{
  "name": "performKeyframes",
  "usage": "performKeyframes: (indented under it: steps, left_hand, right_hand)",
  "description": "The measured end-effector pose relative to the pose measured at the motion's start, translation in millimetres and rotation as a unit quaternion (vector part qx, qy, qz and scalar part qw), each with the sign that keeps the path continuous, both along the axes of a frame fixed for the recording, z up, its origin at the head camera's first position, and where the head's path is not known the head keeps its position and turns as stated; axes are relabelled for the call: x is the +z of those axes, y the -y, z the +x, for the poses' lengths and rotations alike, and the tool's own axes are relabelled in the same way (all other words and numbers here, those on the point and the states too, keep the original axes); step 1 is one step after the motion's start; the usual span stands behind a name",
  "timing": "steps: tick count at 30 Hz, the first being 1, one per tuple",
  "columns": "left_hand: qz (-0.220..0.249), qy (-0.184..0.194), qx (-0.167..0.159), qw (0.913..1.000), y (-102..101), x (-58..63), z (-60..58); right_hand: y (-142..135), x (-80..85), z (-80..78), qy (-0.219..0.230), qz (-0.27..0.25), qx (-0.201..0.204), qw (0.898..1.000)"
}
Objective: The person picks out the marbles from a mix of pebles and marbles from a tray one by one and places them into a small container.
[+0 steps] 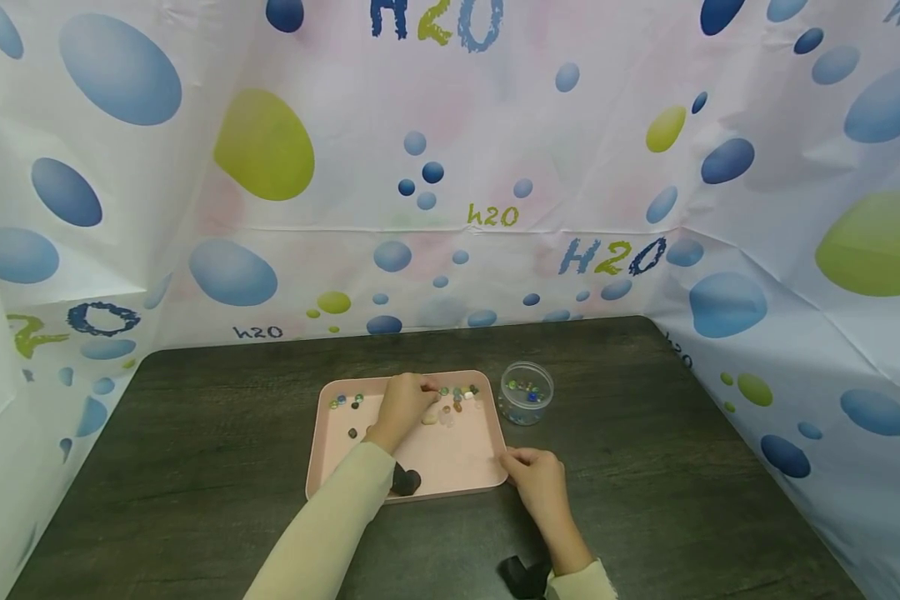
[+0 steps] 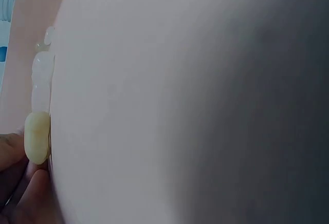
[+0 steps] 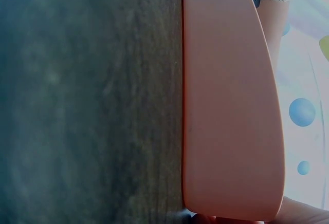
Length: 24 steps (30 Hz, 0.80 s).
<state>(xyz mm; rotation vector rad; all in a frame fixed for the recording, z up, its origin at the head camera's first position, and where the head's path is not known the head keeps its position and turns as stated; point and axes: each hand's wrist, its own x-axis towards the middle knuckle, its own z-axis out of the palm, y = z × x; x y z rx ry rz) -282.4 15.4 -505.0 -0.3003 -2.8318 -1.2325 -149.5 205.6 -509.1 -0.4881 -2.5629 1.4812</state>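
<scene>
A pink rectangular tray (image 1: 450, 462) lies on the dark table, with small coloured stones or glass beads (image 1: 457, 406) scattered in its far half. My left hand (image 1: 403, 406) reaches over the tray's far side, fingers bent down among the beads; I cannot tell whether it pinches one. A pale yellow stone (image 2: 37, 137) lies right beside its fingers (image 2: 10, 149) in the left wrist view, in line with clear stones (image 2: 42, 82). At the tray's near right corner, my right hand (image 1: 537, 483) grips the rim, thumb at the top edge and fingertips below in the right wrist view.
Just right of the tray stands a round clear plastic tub (image 1: 526, 415) with green and blue beads inside. The dark wooden table (image 1: 217, 467) extends around the tray. A white sheet (image 1: 360, 200) with blue and green spots hangs behind and at both sides.
</scene>
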Motion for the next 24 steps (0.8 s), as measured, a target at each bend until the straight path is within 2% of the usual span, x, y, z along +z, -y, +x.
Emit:
performKeyframes:
  steps: [12,24]
  left_hand:
    - [0.008,0.024,0.002,0.9997,0.1,0.4,0.1]
    - [0.088,0.058,0.015,0.9943,6.4,-6.6,-0.4]
  right_hand:
    - [0.5,0.5,-0.4,-0.002,0.002,-0.006,1.0]
    - [1.9,1.6,1.0,0.0,-0.003,-0.005,1.0]
